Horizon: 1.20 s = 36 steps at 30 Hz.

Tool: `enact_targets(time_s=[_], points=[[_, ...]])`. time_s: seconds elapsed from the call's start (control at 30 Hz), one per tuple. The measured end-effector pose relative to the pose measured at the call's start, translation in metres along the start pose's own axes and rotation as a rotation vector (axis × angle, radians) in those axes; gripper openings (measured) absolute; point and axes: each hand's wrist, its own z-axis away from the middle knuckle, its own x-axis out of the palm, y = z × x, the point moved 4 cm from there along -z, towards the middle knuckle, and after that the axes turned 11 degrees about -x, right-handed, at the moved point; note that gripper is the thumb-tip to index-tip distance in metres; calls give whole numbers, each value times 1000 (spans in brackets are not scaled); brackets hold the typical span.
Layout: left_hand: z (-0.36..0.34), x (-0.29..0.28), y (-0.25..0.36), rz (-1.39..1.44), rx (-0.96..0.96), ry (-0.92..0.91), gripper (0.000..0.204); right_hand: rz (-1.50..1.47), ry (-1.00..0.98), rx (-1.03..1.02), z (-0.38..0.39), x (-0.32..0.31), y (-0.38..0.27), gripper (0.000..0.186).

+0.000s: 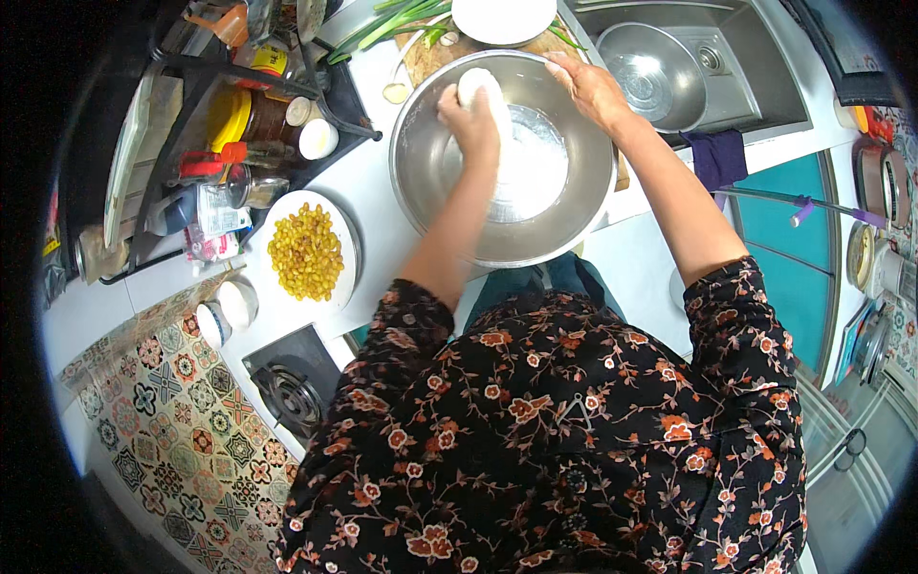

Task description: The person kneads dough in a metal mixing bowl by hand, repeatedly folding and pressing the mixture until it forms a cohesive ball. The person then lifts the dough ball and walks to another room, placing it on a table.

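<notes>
White countertop (pixel 379 196): left hand (pixel 470 127) around white lump (pixel 478 82), long axis forward-left; right hand (pixel 595 93) around bowl (pixel 585 187) rim.

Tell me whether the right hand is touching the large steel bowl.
Touching. The head view shows the right hand on the far right rim of the large steel bowl, its fingertips lapping over the edge.

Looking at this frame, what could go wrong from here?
The bowl overlaps the board in this view; its footing is hidden, so it might rock if the right hand at its rim lets go. The far dish looks close to the bowl and could get bumped. The white lump might slip from the left hand, which is blurred.
</notes>
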Motion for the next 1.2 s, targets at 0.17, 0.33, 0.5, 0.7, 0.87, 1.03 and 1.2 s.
enact_targets(time_s=[0.17,0.33,0.5,0.7,0.87,1.03,1.2], points=[[24,29,34,-103,20,164,52,-52,76,45,9,-1,-8,36],[56,50,45,-409,210,-374,43,-12,58,120,11,0,-9,34],[94,28,64,-547,576,-1017,41,-25,69,93,8,-3,-15,34],[13,15,9,-231,-138,-252,49,-107,61,2,6,1,-24,36],[61,50,41,-465,33,-379,48,-80,114,21,11,6,-18,33],[121,19,55,-725,334,-1068,43,2,65,-19,3,4,-13,34],[122,-4,67,-1055,993,-1307,27,-1,33,-55,2,6,-14,34]])
